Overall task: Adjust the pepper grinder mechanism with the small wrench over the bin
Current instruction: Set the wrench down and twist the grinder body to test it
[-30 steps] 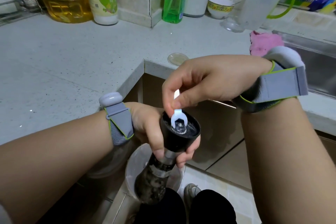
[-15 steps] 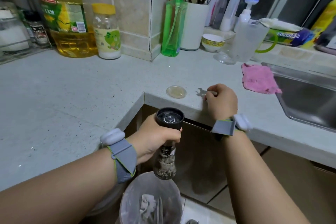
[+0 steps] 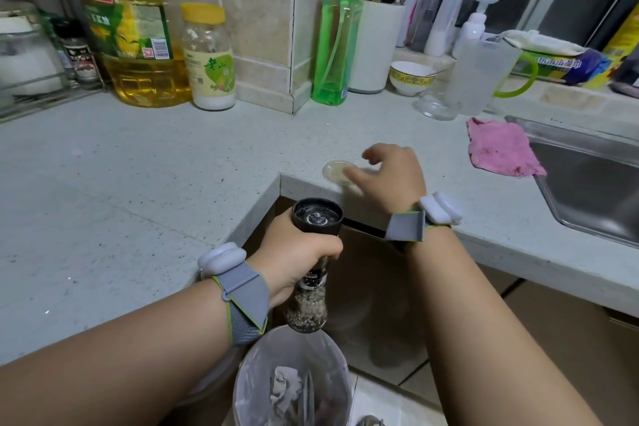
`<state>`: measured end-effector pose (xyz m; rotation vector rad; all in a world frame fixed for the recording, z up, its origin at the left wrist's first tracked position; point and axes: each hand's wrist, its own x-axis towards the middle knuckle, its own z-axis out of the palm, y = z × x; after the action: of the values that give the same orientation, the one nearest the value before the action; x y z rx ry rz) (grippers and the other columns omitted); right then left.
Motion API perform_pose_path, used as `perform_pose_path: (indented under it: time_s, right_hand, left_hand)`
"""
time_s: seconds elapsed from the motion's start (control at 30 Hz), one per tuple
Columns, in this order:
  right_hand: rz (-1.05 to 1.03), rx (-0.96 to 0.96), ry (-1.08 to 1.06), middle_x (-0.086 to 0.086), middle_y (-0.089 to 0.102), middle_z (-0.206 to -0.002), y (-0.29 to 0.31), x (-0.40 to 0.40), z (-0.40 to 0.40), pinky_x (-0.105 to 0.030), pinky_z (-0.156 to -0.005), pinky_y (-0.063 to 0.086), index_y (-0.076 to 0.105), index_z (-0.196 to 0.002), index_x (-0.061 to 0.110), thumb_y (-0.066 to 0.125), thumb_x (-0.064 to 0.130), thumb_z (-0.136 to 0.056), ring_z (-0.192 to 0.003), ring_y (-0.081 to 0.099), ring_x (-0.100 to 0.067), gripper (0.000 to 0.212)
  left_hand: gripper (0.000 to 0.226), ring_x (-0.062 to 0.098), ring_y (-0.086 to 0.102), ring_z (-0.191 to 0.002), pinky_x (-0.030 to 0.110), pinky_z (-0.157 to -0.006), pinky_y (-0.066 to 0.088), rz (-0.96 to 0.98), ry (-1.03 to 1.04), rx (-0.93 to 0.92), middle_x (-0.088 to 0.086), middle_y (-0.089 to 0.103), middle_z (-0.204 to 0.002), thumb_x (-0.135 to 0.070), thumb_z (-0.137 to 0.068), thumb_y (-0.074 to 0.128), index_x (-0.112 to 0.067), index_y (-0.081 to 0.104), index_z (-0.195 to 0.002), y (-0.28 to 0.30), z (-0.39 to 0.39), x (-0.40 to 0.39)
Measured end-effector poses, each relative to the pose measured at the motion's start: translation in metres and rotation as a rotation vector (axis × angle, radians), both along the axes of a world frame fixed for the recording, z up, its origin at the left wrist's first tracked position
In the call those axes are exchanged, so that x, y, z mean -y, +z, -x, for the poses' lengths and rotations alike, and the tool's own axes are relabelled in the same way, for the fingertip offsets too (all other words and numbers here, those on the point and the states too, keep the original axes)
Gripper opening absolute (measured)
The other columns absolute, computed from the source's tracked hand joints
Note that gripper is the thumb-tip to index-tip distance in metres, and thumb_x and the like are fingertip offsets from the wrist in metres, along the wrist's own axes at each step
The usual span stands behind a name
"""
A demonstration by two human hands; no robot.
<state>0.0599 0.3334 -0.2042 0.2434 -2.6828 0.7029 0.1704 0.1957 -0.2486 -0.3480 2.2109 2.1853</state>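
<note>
White plastic lines the bin [image 3: 257, 366] at the bottom of the view, with crumpled scraps inside, and it sits directly under the pepper grinder [image 3: 313, 259]. The left hand [image 3: 294, 259] is wrapped firmly round the grinder's neck and holds it upside down, so the black grinding head faces up with its metal mechanism exposed and the glass body of peppercorns hangs over the bin's mouth. One likely risk is a slip of that one-handed hold: the glass looks smooth, and a loosened grip would probably drop the grinder into the rubbish or onto the floor tiles beside it. A tilt of the open head could also spill grounds past the rim. Farther on, the right hand [image 3: 390, 173] reaches across the edge of the speckled countertop [image 3: 138, 183] with fingers loosely spread and gripping nothing, its fingertips at or just over a small clear lid [image 3: 337, 171]; whether they touch it is hard to tell through the blur. The small wrench is not visible here and may lie hidden under that hand, so a careless sweep could knock it or the lid off the counter's corner. Beyond lie a pink cloth [image 3: 501, 147] by the sink [image 3: 587, 183], a green soap bottle [image 3: 333, 41] and an oil jug [image 3: 135, 38], all well clear.
</note>
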Motion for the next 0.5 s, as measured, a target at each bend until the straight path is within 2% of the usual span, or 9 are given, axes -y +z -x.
perform_pose_path:
  time_s: [0.1, 0.2, 0.33, 0.4, 0.5]
  right_hand:
    - [-0.122, 0.088, -0.001, -0.006, 0.067, -0.114, 0.000, 0.019, -0.003, -0.040, -0.090, 0.045, 0.062, -0.121, 0.017, 0.069, 0.060, -0.072, -0.114, 0.051, -0.031, 0.065]
    - [-0.094, 0.100, -0.006, -0.006, 0.067, -0.115, -0.005, 0.025, -0.004, -0.039, -0.087, 0.042, 0.058, -0.123, 0.018, 0.069, 0.056, -0.071, -0.112, 0.052, -0.030, 0.065]
    - [-0.012, 0.110, 0.008, -0.006, 0.067, -0.117, -0.003, 0.026, -0.007, -0.041, -0.091, 0.047, 0.058, -0.125, 0.016, 0.073, 0.049, -0.071, -0.111, 0.057, -0.028, 0.065]
    - [0.146, 0.117, 0.074, -0.006, 0.065, -0.114, 0.001, 0.023, -0.012, -0.038, -0.091, 0.049, 0.059, -0.124, 0.014, 0.079, 0.042, -0.070, -0.106, 0.058, -0.024, 0.064]
    - [0.503, 0.246, 0.206, -0.003, 0.059, -0.109, 0.007, 0.015, -0.032, -0.020, -0.077, 0.046, 0.061, -0.124, 0.017, 0.080, 0.033, -0.073, -0.090, 0.056, -0.013, 0.056]
  left_hand:
    - [0.054, 0.031, 0.064, -0.084, 0.038, -0.072, 0.053, 0.023, -0.010, -0.002, 0.012, 0.067, -0.083, -0.020, -0.033, 0.072, -0.007, 0.069, -0.086, -0.002, 0.001, 0.000]
    - [0.055, 0.038, 0.065, -0.093, 0.041, -0.075, 0.054, 0.027, 0.001, -0.005, 0.014, 0.068, -0.087, -0.020, -0.032, 0.071, -0.007, 0.069, -0.086, -0.002, 0.001, 0.001]
    - [0.054, 0.037, 0.065, -0.094, 0.049, -0.080, 0.056, 0.037, 0.003, -0.006, 0.017, 0.069, -0.091, -0.021, -0.032, 0.072, -0.008, 0.070, -0.085, -0.003, 0.002, 0.001]
    - [0.051, 0.035, 0.065, -0.092, 0.048, -0.081, 0.056, 0.043, -0.013, -0.012, 0.015, 0.068, -0.088, -0.021, -0.034, 0.071, -0.008, 0.069, -0.083, -0.003, 0.002, 0.002]
    - [0.053, 0.033, 0.066, -0.091, 0.046, -0.079, 0.056, 0.042, -0.007, -0.021, 0.015, 0.070, -0.090, -0.019, -0.033, 0.070, -0.009, 0.069, -0.086, -0.004, 0.002, 0.002]
